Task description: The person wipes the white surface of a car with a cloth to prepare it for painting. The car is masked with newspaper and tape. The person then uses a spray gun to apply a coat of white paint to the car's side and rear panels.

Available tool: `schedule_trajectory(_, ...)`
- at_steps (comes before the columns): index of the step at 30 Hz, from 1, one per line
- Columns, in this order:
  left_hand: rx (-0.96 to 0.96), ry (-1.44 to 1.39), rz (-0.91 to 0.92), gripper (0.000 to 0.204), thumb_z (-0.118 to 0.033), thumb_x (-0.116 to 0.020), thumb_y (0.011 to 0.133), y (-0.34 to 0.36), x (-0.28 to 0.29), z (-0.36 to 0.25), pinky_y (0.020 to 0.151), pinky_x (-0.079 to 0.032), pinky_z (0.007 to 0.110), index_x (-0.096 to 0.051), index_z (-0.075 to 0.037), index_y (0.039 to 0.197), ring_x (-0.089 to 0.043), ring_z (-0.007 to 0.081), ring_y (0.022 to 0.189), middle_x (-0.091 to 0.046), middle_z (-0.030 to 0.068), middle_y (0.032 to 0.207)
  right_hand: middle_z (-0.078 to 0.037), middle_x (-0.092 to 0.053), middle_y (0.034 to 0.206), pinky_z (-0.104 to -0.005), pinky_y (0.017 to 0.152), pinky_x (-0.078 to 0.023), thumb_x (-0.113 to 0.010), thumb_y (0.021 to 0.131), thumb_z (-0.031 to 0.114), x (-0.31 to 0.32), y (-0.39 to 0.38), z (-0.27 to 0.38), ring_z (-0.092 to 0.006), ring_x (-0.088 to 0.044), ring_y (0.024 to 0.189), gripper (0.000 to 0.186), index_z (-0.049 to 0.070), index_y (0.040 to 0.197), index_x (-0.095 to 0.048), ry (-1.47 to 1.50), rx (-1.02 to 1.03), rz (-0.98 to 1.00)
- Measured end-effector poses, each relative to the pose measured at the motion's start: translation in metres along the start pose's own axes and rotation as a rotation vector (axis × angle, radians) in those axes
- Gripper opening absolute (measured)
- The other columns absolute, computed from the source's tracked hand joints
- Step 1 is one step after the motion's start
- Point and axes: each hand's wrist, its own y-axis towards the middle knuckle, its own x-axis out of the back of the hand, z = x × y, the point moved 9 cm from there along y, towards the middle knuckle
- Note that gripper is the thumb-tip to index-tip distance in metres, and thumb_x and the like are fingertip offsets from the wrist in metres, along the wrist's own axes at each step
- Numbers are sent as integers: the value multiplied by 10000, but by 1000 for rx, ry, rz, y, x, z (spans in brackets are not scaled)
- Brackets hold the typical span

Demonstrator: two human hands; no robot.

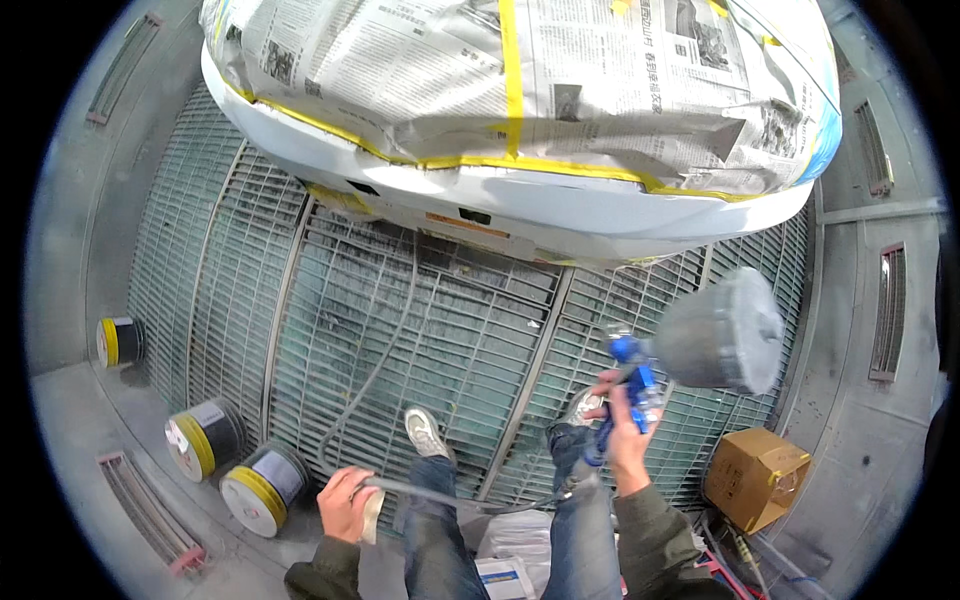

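My right hand (628,445) is wrapped round the handle of a blue spray gun (640,380), held out in front of my right leg. A large grey paint cup (715,335) sits on the gun, tilted to the right and slightly blurred. Lower left, my left hand (343,507) is closed round a grey air hose (430,491), which runs across my legs toward the gun's handle. A pale folded cloth (373,515) shows against that hand's palm. Ahead stands a vehicle end with a white bumper (600,205), covered above by newspaper (400,80) edged with yellow tape (512,90).
Underfoot is a metal floor grating (420,330), with the hose trailing over it. Several tins with yellow bands, one nearest me (265,490), stand along the left. A cardboard box (757,480) sits at right. White plastic wrapping (515,540) lies between my legs.
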Motion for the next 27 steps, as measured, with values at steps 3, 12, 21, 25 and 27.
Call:
schedule_trajectory(3,-100,104,28,273,28,-770,692,13,39,14,743,-535,343,-690,-21,948,-662,293,850,-667,135,939,-118,-645,1083,-321,619,-597,-623,949,111,-84,-8,-21,-183,-643,898,213,-27,1111,-635,127,-55,205)
schedule_trajectory(12,-63,101,115,272,19,-773,692,31,39,4,759,-523,357,-690,-19,948,-656,307,870,-667,140,938,-49,-642,826,-229,507,-470,-657,937,134,-39,0,-14,-85,-573,614,150,-2,995,-634,12,25,-72)
schedule_trajectory(21,-22,-71,157,250,2,-769,728,21,-19,-61,709,-521,329,-683,-10,963,-663,266,799,-669,129,896,-18,-588,756,-218,434,-446,-615,952,175,144,24,132,-81,-540,575,133,45,982,-611,-340,318,-621)
schedule_trajectory(25,24,-83,49,249,33,-753,711,30,12,-43,723,-518,327,-682,8,948,-662,265,808,-668,134,894,-12,-566,722,-217,408,-387,-632,941,171,88,24,136,-71,-522,550,129,47,955,-601,-195,110,-389)
schedule_trajectory(27,-7,-84,41,249,42,-743,711,30,31,-32,736,-519,322,-683,10,950,-663,262,824,-672,137,912,-16,-576,714,-215,413,-405,-656,926,177,38,20,122,-75,-528,539,146,39,947,-615,-193,-4,-227)
